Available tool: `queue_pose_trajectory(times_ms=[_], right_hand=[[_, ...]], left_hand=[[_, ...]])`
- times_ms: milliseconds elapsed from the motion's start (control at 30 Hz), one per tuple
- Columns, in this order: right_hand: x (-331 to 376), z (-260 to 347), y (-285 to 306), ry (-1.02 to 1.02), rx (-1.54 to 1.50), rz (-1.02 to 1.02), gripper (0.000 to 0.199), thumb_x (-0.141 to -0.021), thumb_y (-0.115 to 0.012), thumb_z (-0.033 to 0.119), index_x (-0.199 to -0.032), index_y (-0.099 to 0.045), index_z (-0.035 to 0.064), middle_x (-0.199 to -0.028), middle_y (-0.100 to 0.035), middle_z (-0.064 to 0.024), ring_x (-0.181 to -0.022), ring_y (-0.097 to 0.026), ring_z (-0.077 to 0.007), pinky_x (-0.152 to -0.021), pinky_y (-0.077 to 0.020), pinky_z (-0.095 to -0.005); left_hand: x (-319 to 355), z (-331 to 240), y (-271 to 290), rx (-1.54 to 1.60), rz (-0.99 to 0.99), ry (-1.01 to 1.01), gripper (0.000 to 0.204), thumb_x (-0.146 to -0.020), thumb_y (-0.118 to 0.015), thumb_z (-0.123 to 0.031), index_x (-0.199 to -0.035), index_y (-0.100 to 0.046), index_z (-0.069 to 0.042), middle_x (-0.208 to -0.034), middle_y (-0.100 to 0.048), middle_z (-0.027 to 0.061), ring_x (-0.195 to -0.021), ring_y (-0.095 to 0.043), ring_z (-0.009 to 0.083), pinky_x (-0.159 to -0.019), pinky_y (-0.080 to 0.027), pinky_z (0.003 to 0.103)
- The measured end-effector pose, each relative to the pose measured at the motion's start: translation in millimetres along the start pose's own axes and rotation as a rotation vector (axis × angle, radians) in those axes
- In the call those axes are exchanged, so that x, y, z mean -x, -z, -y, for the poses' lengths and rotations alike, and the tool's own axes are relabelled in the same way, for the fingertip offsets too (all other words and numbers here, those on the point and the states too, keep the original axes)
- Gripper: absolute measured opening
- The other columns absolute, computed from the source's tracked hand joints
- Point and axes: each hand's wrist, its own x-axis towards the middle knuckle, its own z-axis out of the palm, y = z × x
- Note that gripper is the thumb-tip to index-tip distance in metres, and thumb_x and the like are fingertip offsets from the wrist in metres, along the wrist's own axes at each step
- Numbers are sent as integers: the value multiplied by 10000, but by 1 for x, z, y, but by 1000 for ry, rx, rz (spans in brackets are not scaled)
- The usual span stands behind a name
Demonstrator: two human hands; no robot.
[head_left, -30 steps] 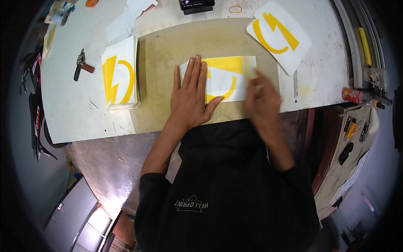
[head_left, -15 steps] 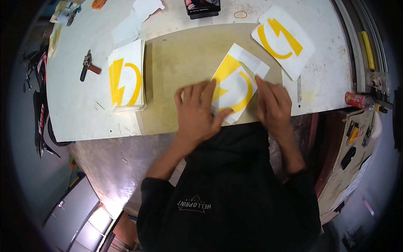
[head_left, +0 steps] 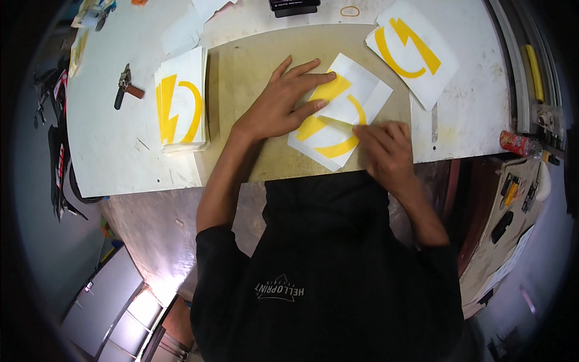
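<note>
A white sheet (head_left: 362, 78) with a yellow lightning bolt and curved stripe lies slanted on the tan mat (head_left: 253, 66). Across its left side rests my left hand (head_left: 280, 99), open, fingers spread, fingertips and thumb pressing on the paper. My right hand (head_left: 389, 154) is closed in a pinch at the sheet's right part. From its fingertips a thin pale-yellow flap (head_left: 339, 123) runs toward the middle of the design. Whether this flap is vinyl or film is unclear. Some of the bolt is covered by the left hand and the flap.
To the left stands a stack of similar printed sheets (head_left: 181, 102), with a brown-and-black hand tool (head_left: 126, 87) beyond it. More printed sheets (head_left: 416, 57) lie at the far right. A phone (head_left: 294, 7), a rubber band (head_left: 350, 11) and a red can (head_left: 512, 142) are around the edges.
My left hand has moved up the sheet and spread flatter. My right hand has drawn down and left, and a pale flap now lifts across the design.
</note>
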Motion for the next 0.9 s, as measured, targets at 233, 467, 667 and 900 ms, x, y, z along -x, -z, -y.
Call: queue_pose_trajectory(times_ms=[233, 467, 667, 900], right_hand=[[60, 38, 16, 153, -141, 94, 502, -723, -753, 136, -1223, -745, 94, -1253, -687, -26, -950, -569, -221, -880, -429, -438], [61, 43, 16, 71, -63, 66, 487, -748, -725, 62, -1230, -750, 127, -1209, -681, -10, -965, -578, -231, -907, -412, -469], [21, 23, 5, 20, -223, 53, 544, -733, -765, 12, -1264, -738, 129, -1055, -644, -36, -953, -598, -244, -909, -412, -476], [32, 19, 7, -259, -196, -27, 413, -831, -774, 5, -1233, -752, 94, -991, -669, -78, -911, -633, -245, -892, -442, -382]], left_hand=[[35, -35, -18, -413, -145, 47, 614, -854, -817, -423, -1382, -683, -140, -1497, -532, 160, -1460, -407, 406, -1246, -204, 635], [59, -56, -47, -389, -254, 82, 542, -880, -783, -447, -1296, -723, -105, -1403, -549, 200, -1395, -454, 396, -1222, -237, 642], [62, -48, -47, -328, -234, 80, 602, -812, -862, -386, -1331, -713, -121, -1417, -545, 205, -1380, -491, 371, -1228, -255, 619], [66, -51, -36, -247, -164, 87, 739, -748, -904, -401, -1401, -667, -150, -1432, -534, 203, -1422, -456, 389, -1265, -193, 620]])
